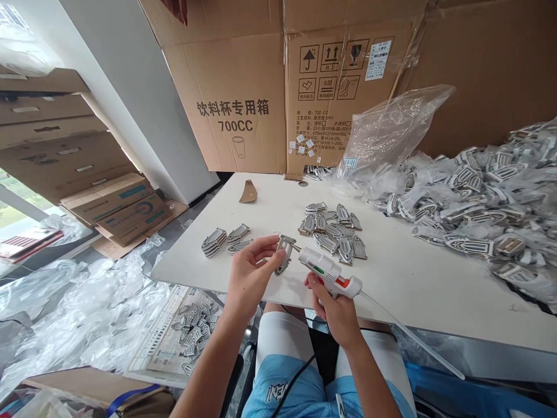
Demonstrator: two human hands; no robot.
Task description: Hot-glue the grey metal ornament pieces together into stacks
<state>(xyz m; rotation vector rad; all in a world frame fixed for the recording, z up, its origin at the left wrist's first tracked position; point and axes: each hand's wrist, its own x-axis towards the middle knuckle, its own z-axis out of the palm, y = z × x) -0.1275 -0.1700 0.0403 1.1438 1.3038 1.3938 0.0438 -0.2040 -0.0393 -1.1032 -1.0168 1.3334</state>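
Observation:
Between thumb and fingers, my left hand (255, 267) pinches a silver metal buckle-like piece (284, 255) over the front of the white table. A white hot glue gun (324, 270) is gripped in my right hand (333, 305), its nozzle at the piece's upper right edge; whether they touch I cannot tell. From the gun's rear sticks a long translucent glue stick (413, 337). Beyond the gun lies a loose group of similar metal pieces (335, 229). Left of my left hand there is a neat stack of them (214, 242), with a few more beside it.
A large heap of plastic-wrapped metal pieces (470, 191) covers the table's right side. Cardboard boxes (243, 69) stand behind, with a clear plastic bag (395, 128) in front. A cardboard scrap (248, 191) lies at back left. Below left, a tray (163, 354) holds more pieces.

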